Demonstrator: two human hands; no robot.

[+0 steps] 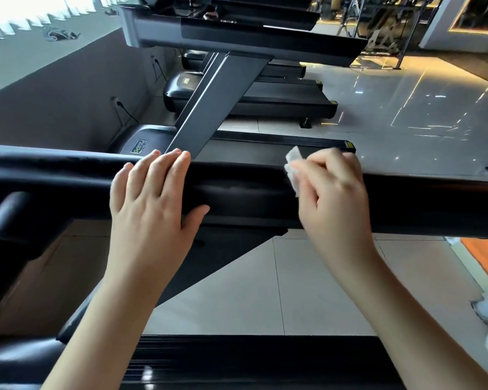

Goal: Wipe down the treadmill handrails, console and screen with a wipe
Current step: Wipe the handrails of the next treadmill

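Glossy gym floor (406, 108), treadmills (279, 99) lined up beyond. Your left grip (152, 192) lies flat, fingers straight, on the black handrail (237, 190); your right grip (333, 187) pinches the white wipe (293, 173) against it. Handrail wiping underway, I'd judge; console and screen aren't in view, likely still ahead.

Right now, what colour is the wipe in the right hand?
White. The wipe, pinched by the right hand against the black handrail, shows in the head view.
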